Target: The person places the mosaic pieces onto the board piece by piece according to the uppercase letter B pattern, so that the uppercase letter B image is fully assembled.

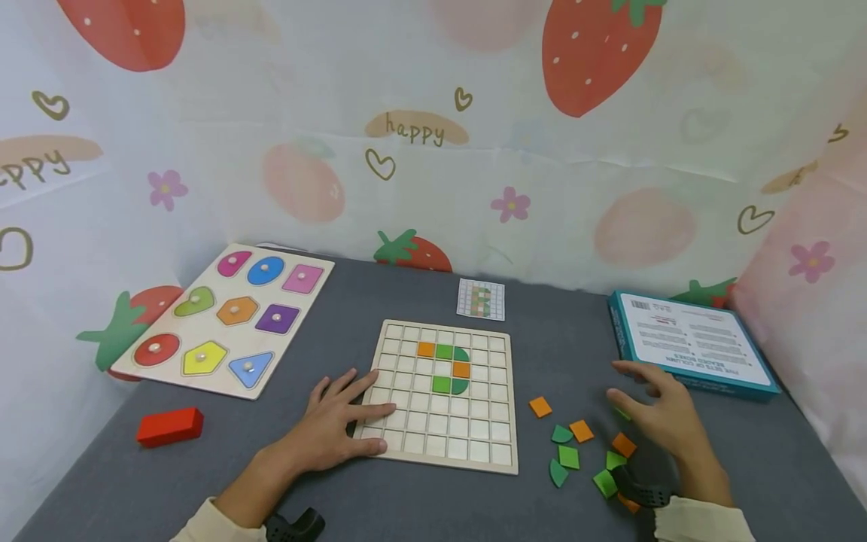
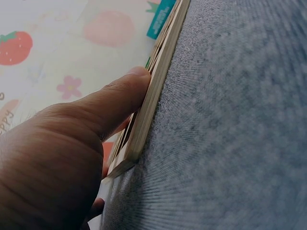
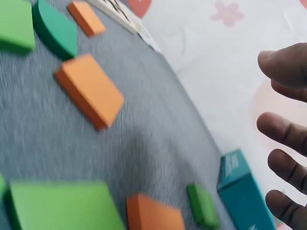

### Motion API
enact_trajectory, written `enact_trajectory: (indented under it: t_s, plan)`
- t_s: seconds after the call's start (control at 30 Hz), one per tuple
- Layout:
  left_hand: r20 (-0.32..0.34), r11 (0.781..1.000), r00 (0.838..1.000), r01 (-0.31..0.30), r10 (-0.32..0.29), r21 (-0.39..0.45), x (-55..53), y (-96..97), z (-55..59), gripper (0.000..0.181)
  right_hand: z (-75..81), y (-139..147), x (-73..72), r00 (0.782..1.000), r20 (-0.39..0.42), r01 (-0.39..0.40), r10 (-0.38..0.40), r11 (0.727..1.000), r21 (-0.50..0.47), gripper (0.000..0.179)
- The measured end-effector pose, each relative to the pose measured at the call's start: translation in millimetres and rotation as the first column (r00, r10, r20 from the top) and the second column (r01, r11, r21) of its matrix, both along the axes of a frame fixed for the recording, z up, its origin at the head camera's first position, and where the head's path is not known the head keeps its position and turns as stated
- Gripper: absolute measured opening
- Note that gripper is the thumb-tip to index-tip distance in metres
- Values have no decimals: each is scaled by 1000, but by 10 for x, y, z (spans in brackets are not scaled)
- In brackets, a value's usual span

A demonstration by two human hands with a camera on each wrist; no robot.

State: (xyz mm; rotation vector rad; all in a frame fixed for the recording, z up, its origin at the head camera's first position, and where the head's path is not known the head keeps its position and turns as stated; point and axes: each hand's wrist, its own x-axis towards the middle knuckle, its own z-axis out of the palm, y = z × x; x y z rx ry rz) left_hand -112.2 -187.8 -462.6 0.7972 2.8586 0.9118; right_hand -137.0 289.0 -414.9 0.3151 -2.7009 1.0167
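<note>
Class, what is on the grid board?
The grid board bears two orange squares, two green squares and two rounded green pieces. The left hand rests on one edge; whatever its fingers cover is hidden.

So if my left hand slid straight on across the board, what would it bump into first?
Your left hand would likely meet the upper orange square or the lower light-green square on the board. Which of the two comes first is unclear.

Grid board and box leave a gap, seemingly obstructed nearer by tiles.
</note>
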Motion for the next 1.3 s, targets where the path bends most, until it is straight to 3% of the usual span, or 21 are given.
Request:
enact_trajectory:
  t_s: [0.27,0.53,0.77,0.93,1.3]
  plan:
    - [3,1000,1000,-3,3,-4,9,-8,3,57,-152,174,-16,999,38,25,-25,999,21,43]
    - [10,1000,1000,-10,10,-10,6,-2,-4,58,-241,277,-10,976,205,73,-76,997,20,51]
    - [-2,1000,1000,-7,7,1,9,0,-6,56,-278,325,-15,960,268,61,-78,996,71,54]
    - [-4,1000,1000,-10,10,-9,4,1,-5,57,-285,330,-20,956,285,48,-72,995,88,52]
    - [-5,1000,1000,-12,12,-10,1,-3,-11,57,-299,311,-27,970,233,27,-64,987,159,31]
